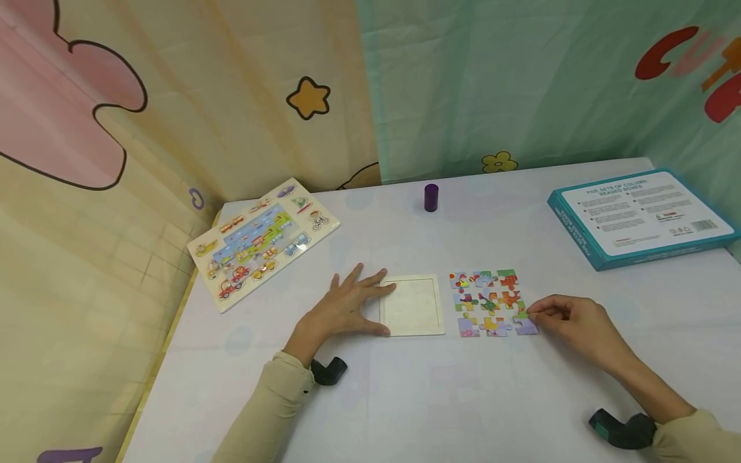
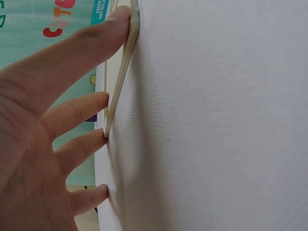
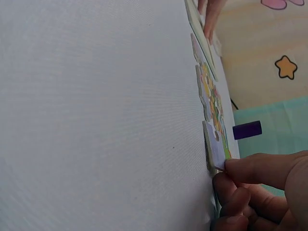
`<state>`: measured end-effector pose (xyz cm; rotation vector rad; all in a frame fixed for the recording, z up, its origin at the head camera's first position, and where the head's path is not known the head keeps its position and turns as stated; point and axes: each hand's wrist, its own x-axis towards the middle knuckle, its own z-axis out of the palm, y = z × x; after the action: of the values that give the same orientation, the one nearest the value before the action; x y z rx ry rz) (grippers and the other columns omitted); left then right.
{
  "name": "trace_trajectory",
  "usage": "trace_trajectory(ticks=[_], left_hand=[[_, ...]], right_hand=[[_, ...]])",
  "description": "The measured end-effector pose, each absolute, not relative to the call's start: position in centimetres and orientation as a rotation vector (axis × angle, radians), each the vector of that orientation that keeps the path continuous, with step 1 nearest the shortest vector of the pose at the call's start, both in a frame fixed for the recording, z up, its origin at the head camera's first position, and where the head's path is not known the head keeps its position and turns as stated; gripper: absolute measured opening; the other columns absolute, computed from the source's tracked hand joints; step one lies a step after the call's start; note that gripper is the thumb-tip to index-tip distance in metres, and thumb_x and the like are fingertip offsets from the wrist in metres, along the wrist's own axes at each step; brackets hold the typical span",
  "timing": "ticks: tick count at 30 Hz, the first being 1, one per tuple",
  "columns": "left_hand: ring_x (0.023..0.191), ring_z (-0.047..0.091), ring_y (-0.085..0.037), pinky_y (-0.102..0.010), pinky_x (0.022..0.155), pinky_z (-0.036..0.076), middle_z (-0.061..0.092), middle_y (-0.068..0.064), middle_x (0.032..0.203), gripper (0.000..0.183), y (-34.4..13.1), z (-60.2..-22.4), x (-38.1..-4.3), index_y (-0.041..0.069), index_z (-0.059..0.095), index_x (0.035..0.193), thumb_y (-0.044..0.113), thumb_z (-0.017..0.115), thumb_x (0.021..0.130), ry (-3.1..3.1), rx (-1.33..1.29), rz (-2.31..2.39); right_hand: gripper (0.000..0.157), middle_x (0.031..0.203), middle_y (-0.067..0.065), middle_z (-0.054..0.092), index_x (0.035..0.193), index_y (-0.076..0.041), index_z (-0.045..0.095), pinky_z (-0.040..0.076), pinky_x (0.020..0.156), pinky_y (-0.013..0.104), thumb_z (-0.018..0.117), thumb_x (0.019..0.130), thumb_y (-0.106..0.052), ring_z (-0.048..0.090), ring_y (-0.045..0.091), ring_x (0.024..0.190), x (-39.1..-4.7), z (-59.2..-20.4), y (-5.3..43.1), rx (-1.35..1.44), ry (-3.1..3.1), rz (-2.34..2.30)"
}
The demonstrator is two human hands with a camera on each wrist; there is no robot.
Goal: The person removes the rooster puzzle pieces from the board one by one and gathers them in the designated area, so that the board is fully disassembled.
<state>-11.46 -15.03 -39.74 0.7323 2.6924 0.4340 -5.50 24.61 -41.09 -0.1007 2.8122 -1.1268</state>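
Note:
My left hand (image 1: 346,302) spreads its fingers over the left side of a shallow square puzzle tray (image 1: 412,305), which holds no pieces. In the left wrist view, the thumb (image 2: 113,31) rests on the tray's rim and two fingertips touch its edge. To the tray's right, several colourful jigsaw pieces (image 1: 489,300) lie in loose rows, slightly apart. My right hand (image 1: 579,328), fingers curled, pinches the edge of the lower right puzzle piece (image 3: 214,144) between thumb and forefinger. That piece is lavender and lies close over the white cloth.
A wooden vehicle puzzle board (image 1: 263,244) lies at the back left. A purple cylinder (image 1: 431,198) stands near the back edge. At the right is a teal-edged flat box (image 1: 645,215) with printed text. Patterned curtains (image 1: 509,83) hang behind the table.

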Motion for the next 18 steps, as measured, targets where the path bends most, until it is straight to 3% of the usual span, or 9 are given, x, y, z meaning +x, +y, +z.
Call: trace_trajectory(ticks=[18], left_hand=[[0.150, 0.004, -0.036, -0.071, 0.110, 0.008, 0.023, 0.005, 0.161, 0.088, -15.02, -39.88, -11.49, 0.029, 0.046, 0.148, 0.057, 0.081, 0.072, 2.688, 0.736, 0.428]], right_hand=[[0.013, 0.079, -0.002, 0.068, 0.096, -0.006, 0.073, 0.045, 0.058, 0.022, 0.071, 0.090, -0.018, 0.058, 0.007, 0.067, -5.69, -41.21, 24.48, -0.145, 2.861, -1.073]])
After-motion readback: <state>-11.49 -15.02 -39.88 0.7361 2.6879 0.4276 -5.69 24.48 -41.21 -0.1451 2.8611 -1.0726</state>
